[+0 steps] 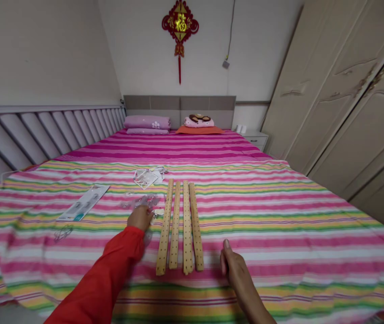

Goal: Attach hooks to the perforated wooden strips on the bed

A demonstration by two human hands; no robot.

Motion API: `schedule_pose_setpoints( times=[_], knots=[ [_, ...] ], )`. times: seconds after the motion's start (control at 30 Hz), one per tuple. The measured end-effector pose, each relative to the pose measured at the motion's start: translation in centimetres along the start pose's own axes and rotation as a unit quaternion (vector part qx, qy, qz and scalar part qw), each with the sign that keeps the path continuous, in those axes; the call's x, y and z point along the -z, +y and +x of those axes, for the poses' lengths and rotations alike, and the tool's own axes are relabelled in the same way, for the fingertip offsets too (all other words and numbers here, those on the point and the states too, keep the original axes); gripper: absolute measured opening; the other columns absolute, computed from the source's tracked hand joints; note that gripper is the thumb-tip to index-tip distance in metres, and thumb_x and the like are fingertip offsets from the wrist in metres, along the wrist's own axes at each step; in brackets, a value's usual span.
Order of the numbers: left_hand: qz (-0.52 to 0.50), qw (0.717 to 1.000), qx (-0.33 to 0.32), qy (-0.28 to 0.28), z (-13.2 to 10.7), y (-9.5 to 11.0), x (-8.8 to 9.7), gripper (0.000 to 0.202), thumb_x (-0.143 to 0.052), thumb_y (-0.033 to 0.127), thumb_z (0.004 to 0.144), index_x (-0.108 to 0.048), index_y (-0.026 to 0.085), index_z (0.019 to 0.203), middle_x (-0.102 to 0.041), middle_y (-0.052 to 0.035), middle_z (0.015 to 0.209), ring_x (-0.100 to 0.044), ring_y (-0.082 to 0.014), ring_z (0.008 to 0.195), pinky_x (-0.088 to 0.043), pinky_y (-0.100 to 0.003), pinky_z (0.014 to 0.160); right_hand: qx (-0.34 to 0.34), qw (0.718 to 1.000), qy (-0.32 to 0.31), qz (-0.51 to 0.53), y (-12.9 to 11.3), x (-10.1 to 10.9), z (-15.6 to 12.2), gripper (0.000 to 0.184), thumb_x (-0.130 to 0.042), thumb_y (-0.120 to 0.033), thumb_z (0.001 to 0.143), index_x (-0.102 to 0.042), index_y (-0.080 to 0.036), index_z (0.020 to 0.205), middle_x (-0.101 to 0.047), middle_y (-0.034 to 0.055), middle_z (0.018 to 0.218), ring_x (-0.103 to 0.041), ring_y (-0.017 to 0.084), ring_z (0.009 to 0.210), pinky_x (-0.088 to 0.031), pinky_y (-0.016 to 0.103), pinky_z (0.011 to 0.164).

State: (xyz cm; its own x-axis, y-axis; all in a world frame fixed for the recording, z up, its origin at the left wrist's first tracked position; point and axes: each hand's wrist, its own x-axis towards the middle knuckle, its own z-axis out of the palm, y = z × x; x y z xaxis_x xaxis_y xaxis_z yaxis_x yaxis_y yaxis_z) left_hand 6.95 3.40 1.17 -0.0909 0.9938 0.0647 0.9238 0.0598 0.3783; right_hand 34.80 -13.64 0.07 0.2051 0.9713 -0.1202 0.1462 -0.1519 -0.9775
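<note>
Left arm in a red sleeve [107,274] stretches far forward, the left hand [140,218] curled knuckles-up with fingers bunched at the tips. Right arm is bare, reaching less far; the right hand [234,265] rests low, fingers loosely together and thumb pointing up, gripping nothing.

left hand [140,218] fingers blurred among clear plastic bags [142,201].

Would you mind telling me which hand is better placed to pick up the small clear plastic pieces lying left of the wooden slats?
The left hand. It already rests at the small clear plastic pieces, while the right hand lies beyond the four perforated wooden slats.
</note>
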Motion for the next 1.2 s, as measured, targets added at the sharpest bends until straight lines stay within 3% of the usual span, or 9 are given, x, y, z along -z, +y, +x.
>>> schedule_pose_setpoints(
  times=[0.13, 0.3, 0.4, 0.53, 0.67, 0.77, 0.87, 0.97, 1.2],
  knots=[
    [0.034, 0.999, 0.012, 0.016, -0.2, 0.8, 0.4, 0.015, -0.052, 0.021, 0.076, -0.065, 0.016, 0.07, -0.064, -0.0055, 0.064, -0.06, -0.0195, 0.062, -0.036, -0.027, 0.056, -0.007, 1.0, 0.004, 0.013, 0.4, 0.0, 0.1, 0.064, -0.03, -0.074, 0.08, -0.035, -0.024, 0.04, -0.029, -0.0049, 0.041, -0.035, 0.013, 0.043, -0.032, 0.029, 0.054],
    [0.011, 0.985, -0.043, 0.166, -0.7, 0.2, 1.2, 0.021, -0.05, 0.03, 0.079, -0.068, 0.018, 0.081, -0.065, -0.0071, 0.086, -0.061, -0.0205, 0.08, -0.041, -0.027, 0.062, 0.008, 1.0, 0.009, 0.018, 0.5, -0.2, 0.2, 0.064, -0.033, -0.075, 0.077, -0.036, -0.024, 0.04, -0.03, -0.0048, 0.04, -0.036, 0.014, 0.043, -0.033, 0.029, 0.054],
    [-0.065, 0.965, -0.058, 0.247, -0.7, -0.5, 1.6, 0.021, -0.055, 0.032, 0.075, -0.069, 0.018, 0.079, -0.062, -0.0059, 0.079, -0.058, -0.0206, 0.078, -0.044, -0.028, 0.066, 0.008, 1.0, -0.001, 0.022, 0.4, -0.7, 0.1, 0.064, -0.035, -0.077, 0.074, -0.036, -0.024, 0.039, -0.031, -0.0046, 0.039, -0.036, 0.013, 0.043, -0.034, 0.029, 0.054],
    [-0.275, 0.923, -0.013, 0.271, -0.7, -0.4, 2.8, 0.011, -0.063, 0.027, 0.066, -0.066, 0.017, 0.065, -0.062, -0.0033, 0.069, -0.057, -0.0183, 0.073, -0.046, -0.029, 0.068, 0.01, 0.999, -0.019, 0.041, 0.6, -1.4, 0.0, 0.063, -0.039, -0.075, 0.075, -0.036, -0.024, 0.038, -0.031, -0.0047, 0.039, -0.036, 0.013, 0.043, -0.034, 0.028, 0.054],
    [-0.563, 0.803, 0.136, 0.142, -2.7, 1.4, 3.5, 0.01, -0.069, 0.021, 0.063, -0.065, 0.014, 0.068, -0.061, 0.0017, 0.059, -0.052, -0.0088, 0.053, -0.042, -0.019, 0.049, 0.042, 0.996, -0.031, 0.071, 0.6, -1.8, 0.0, 0.058, -0.046, -0.07, 0.075, -0.04, -0.022, 0.042, -0.035, -0.005, 0.042, -0.036, 0.012, 0.044, -0.034, 0.027, 0.051],
    [-0.698, 0.697, 0.164, -0.019, -5.8, 3.6, 3.0, 0.011, -0.07, 0.013, 0.065, -0.066, 0.013, 0.076, -0.059, 0.0028, 0.057, -0.052, -0.0049, 0.049, -0.041, -0.013, 0.044, 0.059, 0.991, -0.052, 0.108, 0.1, -2.2, 0.2, 0.051, -0.056, -0.065, 0.072, -0.045, -0.021, 0.049, -0.041, -0.0049, 0.045, -0.039, 0.012, 0.045, -0.034, 0.025, 0.049],
    [-0.741, 0.638, 0.17, -0.119, -9.3, 5.9, 1.8, 0.016, -0.074, 0.012, 0.064, -0.066, 0.014, 0.078, -0.06, 0.0024, 0.061, -0.054, -0.0039, 0.051, -0.045, -0.011, 0.047, 0.074, 0.986, -0.054, 0.142, -0.7, -2.7, 0.2, 0.04, -0.065, -0.058, 0.068, -0.056, -0.019, 0.063, -0.051, -0.0033, 0.052, -0.045, 0.013, 0.049, -0.037, 0.025, 0.049],
    [-0.724, 0.657, 0.165, -0.134, -12.0, 7.6, 0.6, 0.023, -0.079, 0.019, 0.06, -0.067, 0.015, 0.08, -0.061, 0.0021, 0.062, -0.055, -0.0045, 0.053, -0.045, -0.012, 0.05, 0.101, 0.985, -0.018, 0.139, -1.5, -3.0, 0.1, 0.037, -0.07, -0.049, 0.066, -0.066, -0.017, 0.084, -0.058, -0.0007, 0.063, -0.049, 0.014, 0.056, -0.041, 0.025, 0.052],
    [-0.502, 0.859, -0.043, -0.093, -14.4, 8.9, 0.2, 0.027, -0.074, 0.041, 0.058, -0.072, 0.017, 0.071, -0.07, -0.0046, 0.073, -0.062, -0.0164, 0.069, -0.049, -0.025, 0.064, 0.216, 0.972, 0.015, 0.091, -2.2, -1.8, -0.5, 0.02, -0.063, -0.035, 0.079, -0.073, -0.022, 0.089, -0.063, 0.0053, 0.086, -0.056, 0.017, 0.077, -0.046, 0.027, 0.068]
  ],
)
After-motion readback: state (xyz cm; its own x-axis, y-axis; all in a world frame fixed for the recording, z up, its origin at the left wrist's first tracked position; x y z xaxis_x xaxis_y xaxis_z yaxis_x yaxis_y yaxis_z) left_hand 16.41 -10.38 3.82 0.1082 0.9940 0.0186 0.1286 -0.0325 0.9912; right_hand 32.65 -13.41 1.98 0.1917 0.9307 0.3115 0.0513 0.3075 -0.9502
